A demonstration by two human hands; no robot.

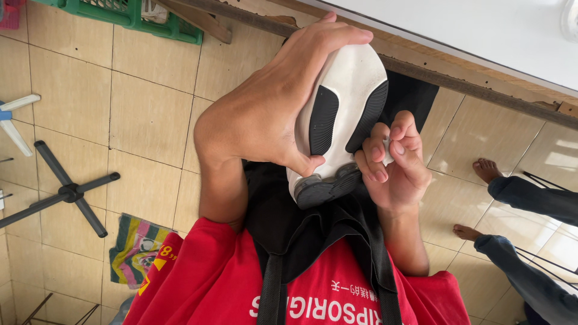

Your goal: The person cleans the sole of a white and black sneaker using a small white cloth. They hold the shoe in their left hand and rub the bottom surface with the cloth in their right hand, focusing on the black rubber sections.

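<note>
Shoe [340, 114]: held sole-up over lap, above black apron [301, 222].
Left hand [265, 114]: fingers wrapped over toe, thumb pressed on sole near heel; firm grip.
Right hand [394, 162]: fingers curled narrow, pinching small white piece [388, 151] against sole edge.
Progress: white rubber looks mostly clean; dark tread pads and grey heel appear left, by judgement.
Surroundings: tiled floor [144, 120], striped rag [135, 247], another person's bare feet [484, 171] at right.

A shoe [340, 123] is held sole-up in the middle of the scene, toe pointed far and heel near. Its sole is white, with two curved black tread patches across the middle and a worn grey-black heel pad. It is gripped on both its sides.
</note>
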